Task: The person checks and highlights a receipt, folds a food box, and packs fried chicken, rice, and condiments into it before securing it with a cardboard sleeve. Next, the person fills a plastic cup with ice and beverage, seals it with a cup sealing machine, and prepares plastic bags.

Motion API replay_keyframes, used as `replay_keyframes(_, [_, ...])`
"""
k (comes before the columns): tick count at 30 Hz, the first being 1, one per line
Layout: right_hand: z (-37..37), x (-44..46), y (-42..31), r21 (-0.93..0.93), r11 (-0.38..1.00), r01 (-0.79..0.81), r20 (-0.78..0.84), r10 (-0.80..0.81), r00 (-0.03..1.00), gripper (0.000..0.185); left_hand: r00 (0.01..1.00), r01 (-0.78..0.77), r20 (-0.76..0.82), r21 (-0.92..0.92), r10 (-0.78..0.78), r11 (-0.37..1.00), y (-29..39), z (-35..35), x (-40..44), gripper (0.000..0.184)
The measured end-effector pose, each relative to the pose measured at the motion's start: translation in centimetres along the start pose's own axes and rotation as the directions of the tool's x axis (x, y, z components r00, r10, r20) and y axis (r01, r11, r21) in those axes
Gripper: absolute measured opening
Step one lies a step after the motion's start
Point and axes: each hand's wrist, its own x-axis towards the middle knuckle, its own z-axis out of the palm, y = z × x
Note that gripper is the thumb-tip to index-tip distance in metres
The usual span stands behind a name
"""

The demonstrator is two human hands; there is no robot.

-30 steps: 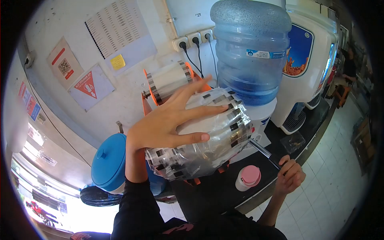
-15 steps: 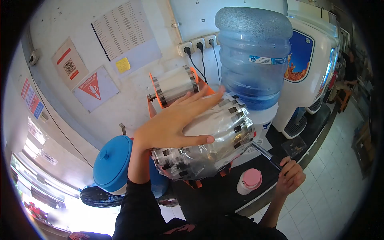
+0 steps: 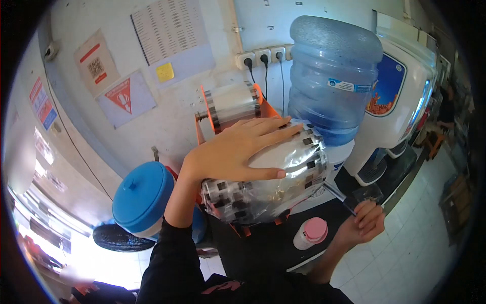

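A large roll of clear film (image 3: 283,172) with black squares along both edges sits on an orange stand (image 3: 243,230). My left hand (image 3: 238,152) lies on top of it, fingers spread and palm down. My right hand (image 3: 365,223) is closed around the end of a metal rod (image 3: 336,193) that sticks out from the roll's right side. Behind the large roll is a smaller film roll (image 3: 234,101) between orange flanges. A white jar with a pink lid (image 3: 315,230) stands in front of the large roll.
A blue water bottle (image 3: 331,81) stands upside down on a white base behind the roll. Right of it is a white drink dispenser (image 3: 405,86). At left are a blue-lidded container (image 3: 142,195) and a black fan (image 3: 121,237). A person (image 3: 446,106) is far right.
The view has shifted, so the roll and bottle appear further right and lower. My left hand stays spread on the roll with its fingers lower on the film. My right hand still holds the rod.
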Motion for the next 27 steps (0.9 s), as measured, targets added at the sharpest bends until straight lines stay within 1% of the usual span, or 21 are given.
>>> replay_keyframes(3, [4.4,4.3,1.1,0.157,0.983,-0.099,-0.037,0.106,0.994,0.042,0.996,0.065,0.065,-0.044,-0.062,0.997,0.4,-0.4,-0.1,0.071])
replay_keyframes(4, [6.6,6.3,1.8,0.013,0.997,-0.078,0.015,0.077,0.997,0.042,0.993,0.091,0.086,-0.053,-0.087,0.994,0.3,-0.4,-0.2,0.070])
replay_keyframes(5, [9.5,8.4,2.6,-0.005,0.981,-0.196,-0.047,0.196,0.980,0.038,0.990,0.120,0.084,-0.063,-0.115,0.991,0.2,-0.3,-0.4,0.070])
replay_keyframes(6, [11.5,11.3,5.2,0.146,0.946,-0.289,0.133,0.270,0.954,0.035,0.994,0.085,0.077,-0.067,-0.079,0.994,-0.1,-0.2,-0.4,0.070])
replay_keyframes(7, [14.6,13.7,7.8,-0.054,0.971,-0.233,0.168,0.239,0.956,0.034,0.997,0.045,0.072,-0.076,-0.040,0.996,-0.3,-0.1,-0.5,0.070])
replay_keyframes(10, [20.0,18.7,16.7,-0.162,0.968,-0.192,0.547,0.250,0.799,0.027,1.000,-0.016,0.006,-0.088,0.016,0.996,-1.7,0.6,-0.2,0.066])
replay_keyframes(11, [21.3,17.4,16.8,-0.221,0.973,-0.060,0.485,0.163,0.859,0.038,0.994,-0.087,-0.067,-0.056,0.083,0.995,-2.2,1.4,-0.3,0.063])
replay_keyframes(13, [20.1,16.5,16.6,-0.270,0.962,-0.031,0.562,0.183,0.807,0.031,0.988,0.093,-0.082,-0.376,-0.133,0.922,-0.9,0.1,-0.7,0.052])
replay_keyframes(14, [18.8,15.2,15.8,-0.223,0.952,-0.209,0.613,0.304,0.729,0.019,0.940,0.274,-0.121,-0.282,-0.318,0.919,-1.9,-1.0,-2.0,0.046])
replay_keyframes(15, [17.3,13.8,15.0,-0.183,0.904,-0.386,0.661,0.404,0.632,0.045,0.892,0.290,-0.265,-0.287,-0.367,0.913,-1.9,-2.1,-3.4,0.043])
replay_keyframes(16, [14.3,12.0,14.4,-0.045,0.970,-0.238,0.685,0.204,0.700,0.026,0.806,0.245,-0.462,-0.307,-0.369,0.920,-1.4,-3.5,-5.3,0.040])
replay_keyframes(17, [11.6,8.6,11.5,0.049,0.932,-0.360,0.496,0.290,0.818,0.027,0.689,0.205,-0.630,-0.305,-0.358,0.930,-0.9,-4.6,-7.2,0.037])
replay_keyframes(18, [7.3,6.2,11.7,-0.138,0.958,-0.250,0.391,0.285,0.875,0.031,0.567,0.204,-0.756,-0.254,-0.326,0.945,-0.1,-5.2,-9.3,0.034])
replay_keyframes(19, [3.5,2.5,9.8,-0.449,0.883,-0.137,0.189,0.244,0.951,0.028,0.560,0.206,-0.757,-0.265,-0.336,0.942,0.4,-4.6,-11.3,0.034])
replay_keyframes(20, [1.5,-3.2,8.3,-0.529,0.826,-0.195,-0.108,0.163,0.981,0.026,0.450,0.545,-0.850,0.018,-0.274,0.839,2.5,-3.6,-13.3,0.029])
replay_keyframes(21, [-1.3,-8.6,7.6,-0.450,0.832,-0.325,0.031,0.379,0.925,0.023,0.379,0.806,-0.912,0.243,-0.156,0.540,4.6,-2.3,-14.7,0.025])
replay_keyframes(22, [-4.0,-13.9,6.9,-0.414,0.776,-0.476,0.177,0.582,0.794,0.020,0.126,0.582,-0.969,-0.101,-0.212,0.807,5.7,-0.1,-15.6,0.021])
replay_keyframes(23, [-6.8,-19.1,6.2,-0.435,0.679,-0.591,0.301,0.729,0.615,0.018,-0.087,0.186,-0.929,-0.369,-0.359,0.911,6.6,2.4,-16.4,0.022])
replay_keyframes(24, [-7.4,-20.6,6.4,-0.642,0.340,-0.687,0.292,0.937,0.191,0.021,-0.060,0.158,-0.916,-0.401,-0.397,0.902,7.5,4.8,-16.4,0.019])
replay_keyframes(25, [-7.8,-22.7,7.9,-0.375,0.013,-0.927,0.172,0.984,-0.055,0.027,-0.027,0.130,-0.899,-0.437,-0.438,0.890,8.4,7.0,-16.2,0.016])
replay_keyframes(27, [-7.9,-24.0,10.4,-0.263,-0.070,-0.962,0.157,0.981,-0.115,0.029,0.071,0.122,-0.830,-0.543,-0.553,0.831,9.5,10.3,-16.2,0.017])
